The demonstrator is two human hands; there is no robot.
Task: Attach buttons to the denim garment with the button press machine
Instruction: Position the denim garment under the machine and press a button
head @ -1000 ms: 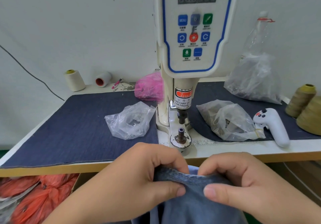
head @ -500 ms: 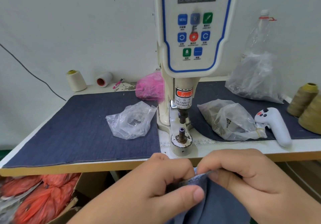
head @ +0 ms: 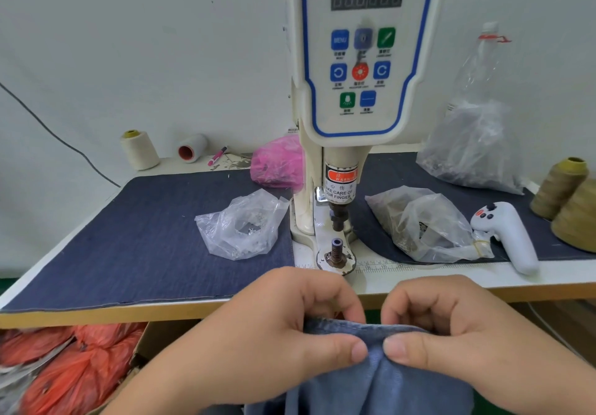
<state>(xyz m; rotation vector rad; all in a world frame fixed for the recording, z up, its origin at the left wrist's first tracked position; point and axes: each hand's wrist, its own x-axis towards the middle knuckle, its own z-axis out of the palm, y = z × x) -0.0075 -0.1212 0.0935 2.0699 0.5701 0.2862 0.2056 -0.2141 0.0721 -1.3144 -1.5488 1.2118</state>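
Note:
The blue denim garment [head: 371,379] hangs below the table's front edge. My left hand [head: 274,334] and my right hand [head: 458,331] both pinch its folded top edge, thumbs nearly touching. Just beyond my hands stands the cream button press machine [head: 361,60], with a dark lower die post [head: 337,250] under its punch [head: 337,214]. The die post is bare. A clear bag of silver button parts [head: 245,224] lies left of the machine; a clear bag of brass-coloured parts [head: 422,224] lies right of it.
A dark denim mat [head: 129,240] covers the table. A white handheld controller [head: 509,234], olive thread cones [head: 567,202], a large plastic bag with a bottle [head: 474,144], a pink bag [head: 277,163] and cream spools [head: 138,150] sit around. Orange bags [head: 71,369] lie under the table.
My hands have spread the denim edge sideways and level again after bunching it together half a second ago; the right hand dropped slightly.

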